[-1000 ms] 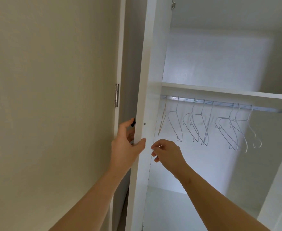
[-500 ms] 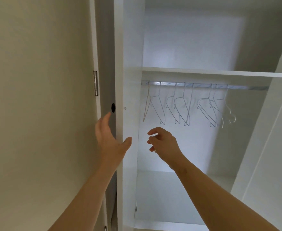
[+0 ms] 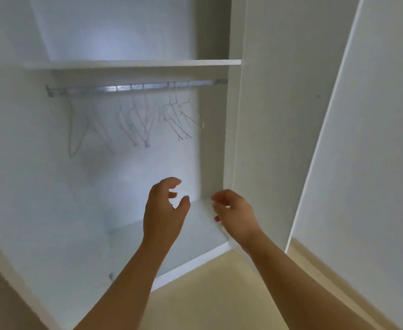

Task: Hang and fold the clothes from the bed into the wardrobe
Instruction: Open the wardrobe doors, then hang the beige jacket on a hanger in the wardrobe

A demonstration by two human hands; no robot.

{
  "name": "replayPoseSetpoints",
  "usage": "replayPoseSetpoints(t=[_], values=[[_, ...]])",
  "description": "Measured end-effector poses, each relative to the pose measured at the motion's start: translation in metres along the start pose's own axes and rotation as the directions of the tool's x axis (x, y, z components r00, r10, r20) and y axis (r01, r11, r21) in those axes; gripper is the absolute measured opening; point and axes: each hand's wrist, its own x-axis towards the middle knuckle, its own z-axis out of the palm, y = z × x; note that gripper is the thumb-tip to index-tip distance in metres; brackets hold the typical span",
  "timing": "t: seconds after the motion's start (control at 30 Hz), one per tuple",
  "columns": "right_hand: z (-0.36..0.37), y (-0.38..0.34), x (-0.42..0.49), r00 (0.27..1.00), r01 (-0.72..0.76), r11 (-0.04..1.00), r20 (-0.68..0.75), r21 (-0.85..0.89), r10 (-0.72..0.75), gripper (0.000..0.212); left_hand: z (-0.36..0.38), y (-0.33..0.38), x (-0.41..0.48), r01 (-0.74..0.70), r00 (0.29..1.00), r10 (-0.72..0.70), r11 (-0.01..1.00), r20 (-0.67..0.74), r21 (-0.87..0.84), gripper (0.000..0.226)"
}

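Observation:
The white wardrobe [image 3: 134, 64] stands wide open in front of me. A metal rail [image 3: 136, 87] runs under its shelf, and several thin wire hangers [image 3: 145, 120] hang from it, blurred. No clothes and no bed are in view. My left hand [image 3: 164, 210] floats in front of the wardrobe's inside, fingers loosely curled, holding nothing. My right hand [image 3: 233, 213] hovers close to the wardrobe's right side panel [image 3: 233, 139], fingers also loosely curled and empty; I cannot tell whether it touches the panel.
The wardrobe's floor board [image 3: 195, 234] lies below my hands. At the right the open right door [image 3: 374, 139] stands at an angle. The left door [image 3: 29, 210] spreads along the left edge. Beige floor [image 3: 219, 294] shows at the bottom.
My view has swung right and down, from the left door's edge to the wardrobe's inside. My left hand has let go of the left door and both hands now hover inside the opening.

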Motion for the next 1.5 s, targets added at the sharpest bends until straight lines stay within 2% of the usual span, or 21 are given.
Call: replayPoseSetpoints(t=[0.1, 0.23, 0.33, 0.43, 0.5, 0.6, 0.67, 0.8, 0.93, 1.07, 1.13, 1.27, 1.5], values=[[-0.054, 0.042, -0.03, 0.982, -0.137, 0.99, -0.132, -0.027, 0.132, 0.018, 0.068, 0.018, -0.023, 0.034, 0.953, -0.028, 0.999, 0.301, -0.013, 0.025], [-0.118, 0.087, -0.086, 0.891, -0.331, 0.944, -0.333, -0.005, 0.31, 0.018, 0.143, 0.054, -0.069, 0.052, 0.801, -0.009, 0.997, 0.598, -0.055, 0.02], [-0.158, 0.115, -0.143, 0.76, -0.464, 0.884, -0.489, 0.054, 0.428, 0.017, 0.187, 0.08, -0.119, 0.033, 0.642, 0.037, 0.997, 0.766, -0.075, 0.016], [-0.185, 0.144, -0.213, 0.559, -0.581, 0.799, -0.636, 0.158, 0.532, 0.016, 0.219, 0.103, -0.18, 0.026, 0.441, 0.102, 0.992, 0.892, -0.127, 0.01], [-0.189, 0.157, -0.254, 0.44, -0.625, 0.743, -0.677, 0.241, 0.59, 0.015, 0.233, 0.109, -0.216, 0.017, 0.35, 0.114, 0.992, 0.93, -0.128, 0.009], [-0.183, 0.174, -0.326, 0.243, -0.652, 0.652, -0.708, 0.387, 0.663, 0.014, 0.247, 0.115, -0.284, -0.054, 0.165, 0.135, 0.99, 0.977, -0.128, 0.008], [-0.173, 0.182, -0.374, 0.115, -0.637, 0.601, -0.711, 0.483, 0.693, 0.014, 0.247, 0.116, -0.331, -0.1, 0.026, 0.141, 0.985, 0.99, -0.138, 0.004], [-0.15, 0.183, -0.463, -0.122, -0.577, 0.502, -0.675, 0.644, 0.727, 0.015, 0.236, 0.121, -0.409, -0.19, -0.201, 0.135, 0.966, 0.97, -0.174, 0.007], [-0.13, 0.18, -0.539, -0.299, -0.496, 0.434, -0.617, 0.752, 0.728, 0.016, 0.218, 0.132, -0.482, -0.242, -0.373, 0.112, 0.947, 0.921, -0.213, 0.013], [-0.121, 0.176, -0.606, -0.407, -0.407, 0.395, -0.551, 0.824, 0.729, 0.018, 0.197, 0.155, -0.555, -0.282, -0.521, 0.112, 0.913, 0.846, -0.294, 0.012], [-0.124, 0.175, -0.643, -0.445, -0.36, 0.391, -0.524, 0.847, 0.726, 0.02, 0.19, 0.17, -0.592, -0.294, -0.569, 0.113, 0.897, 0.815, -0.329, 0.011], [-0.143, 0.172, -0.721, -0.513, -0.304, 0.404, -0.506, 0.863, 0.693, 0.022, 0.179, 0.205, -0.662, -0.308, -0.606, 0.119, 0.877, 0.787, -0.37, 0.012], [-0.179, 0.174, -0.824, -0.529, -0.306, 0.368, -0.478, 0.878, 0.701, 0.021, 0.169, 0.246, -0.758, -0.326, -0.607, 0.087, 0.879, 0.79, -0.348, 0.008]])
